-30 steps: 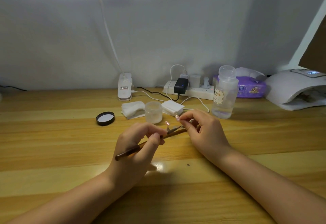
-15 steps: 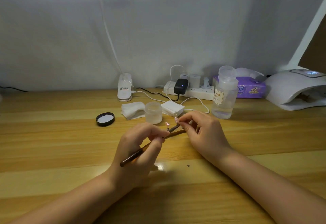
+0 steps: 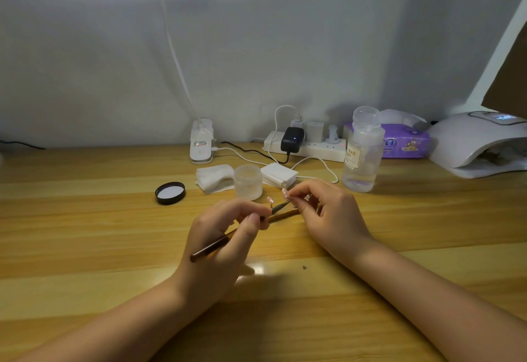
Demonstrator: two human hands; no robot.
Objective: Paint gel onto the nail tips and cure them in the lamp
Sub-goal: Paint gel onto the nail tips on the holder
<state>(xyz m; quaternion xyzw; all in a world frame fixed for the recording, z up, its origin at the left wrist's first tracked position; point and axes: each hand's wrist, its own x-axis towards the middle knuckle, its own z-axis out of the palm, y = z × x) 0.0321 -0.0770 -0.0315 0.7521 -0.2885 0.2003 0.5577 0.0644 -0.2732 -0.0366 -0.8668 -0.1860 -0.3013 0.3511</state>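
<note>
**Brush on the tip**

Barely anything has shifted since half a second ago: both hands sit where they were above the table (image 3: 85, 219), the brush handle dipping a touch lower at its rear end. Left hand (image 3: 225, 236) grips the dark brush (image 3: 211, 247) like a pen, its fine end angled up to the right. Right hand (image 3: 328, 216) pinches a small holder with a pink nail tip (image 3: 284, 192) at its fingertips, and the brush end meets it there. A second pink tip (image 3: 269, 200) stands just left of that. Behind the hands: a frosted jar (image 3: 248, 182), its black lid (image 3: 170, 193) lying apart to the left, cotton pads (image 3: 214, 177), a clear bottle (image 3: 362, 156). Curing lamp (image 3: 479, 144) waits far right, well apart from the tips.
</note>
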